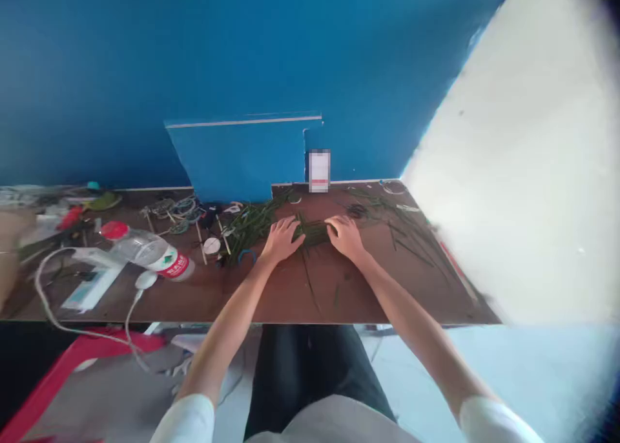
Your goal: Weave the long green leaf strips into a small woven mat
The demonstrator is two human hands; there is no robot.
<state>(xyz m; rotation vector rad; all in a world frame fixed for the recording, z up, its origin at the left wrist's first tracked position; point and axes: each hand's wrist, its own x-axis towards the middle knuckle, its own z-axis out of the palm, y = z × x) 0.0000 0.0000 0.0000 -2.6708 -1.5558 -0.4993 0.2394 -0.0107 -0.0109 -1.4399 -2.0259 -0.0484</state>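
On the brown table, my left hand (282,238) lies palm down, its thumb held apart from the fingers. Facing it from the right is my right hand (345,235), fingers bent and a gap showing at the thumb. A loose bunch of thin green strips (314,232), like blades of grass, stretches between both hands, which touch its ends. More green strips (254,220) are heaped just left of my left hand. Whether any strip sits under my palms is hidden.
A plastic bottle (145,252) with a red cap lies on its side at left, by a white power strip (94,285) and cable. Coiled cords (181,209) clutter the back left. Scattered strips (411,246) lie at right. A blue wall (368,75) stands behind.
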